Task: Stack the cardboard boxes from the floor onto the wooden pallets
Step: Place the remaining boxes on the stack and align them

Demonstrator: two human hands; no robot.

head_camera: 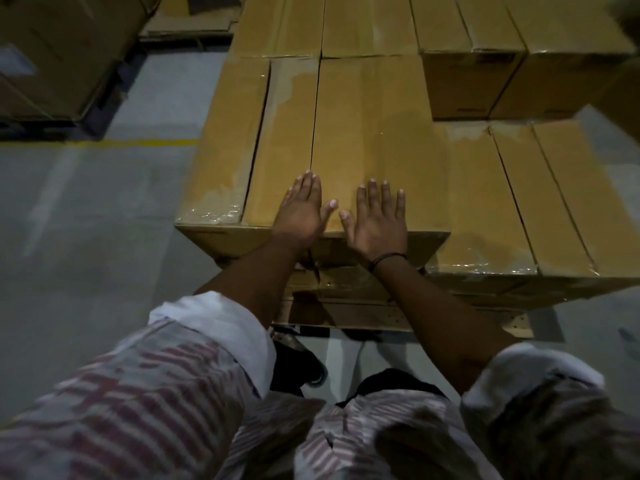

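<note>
Both hands (339, 216) flat atop taped cardboard box (374, 133), contents unseen.

A red-and-white striped shirt (138, 403) had rolled sleeves (221, 317) with white lining; a thin dark band (388, 258) circled the right wrist.

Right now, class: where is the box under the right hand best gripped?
Probably take the box by its near end, from the person's side: that face is exposed, its left side abuts another box, and the flat top under the right hand gives fingers nothing.
</note>
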